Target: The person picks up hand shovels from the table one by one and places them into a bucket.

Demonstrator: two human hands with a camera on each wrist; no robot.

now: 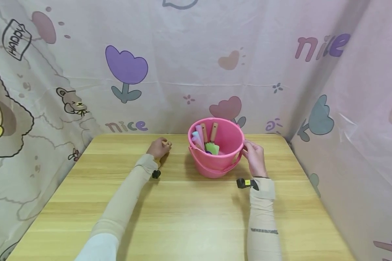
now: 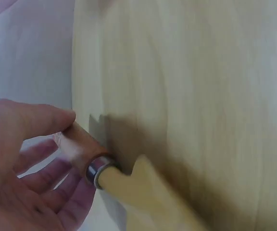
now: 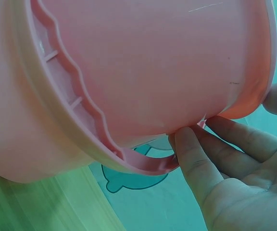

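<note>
Left hand: the left hand lay on the table at about 9 o'clock from the bucket, fingers curled round a small tool with a wooden handle, a metal collar and a pale yellowish head.
Tool's long axis: in the left wrist view it ran from the thumb and fingers out over the wood, the head resting on or just above the surface; I could not tell which.
Right hand: the right hand stood at 3 o'clock from the pink bucket, its fingers fairly straight and touching the rim and handle lug, the thumb on the wall.
Bucket: upright at 12 o'clock on the table, handle folded down along the front, near the back edge.
In the bucket: a green trowel with a wooden handle and some pastel tools leaned against the wall at 9 o'clock.
Nearer hand: the right touched the bucket; the left was near but apart.
Surface: a light wooden table.
Room: pink cartoon-printed cloth hung on three sides.
</note>
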